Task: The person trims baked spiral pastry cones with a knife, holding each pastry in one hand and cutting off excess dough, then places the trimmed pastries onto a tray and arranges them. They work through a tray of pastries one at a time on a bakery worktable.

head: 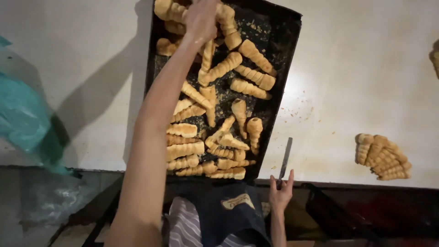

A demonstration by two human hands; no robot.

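A wide white desk (356, 68) fills the room's middle, with small crumbs on it. A long black baking tray (286, 27) lies on the desk, its long side running away from the person, its near end at the desk's edge. The tray is full of golden pastry horns (249, 88). They point all ways: those at the near end lie flat in a stack across the tray, those farther up lie slanted.

The left hand (201, 18) reaches far up to the tray's far end. Its fingers are bent down into a heap of horns there, but I cannot tell if they grip one. The long arm lies over the tray's left side and hides some horns.

The right hand (281, 192) is just off the tray's near right corner. Its fingers pinch the end of a thin grey metal strip (286, 158), which points away from the person, beside the tray.

Well to the right of the tray sits a small pile of horns (382, 155) on the desk. Far left of the tray lies a green plastic bag (23, 119).
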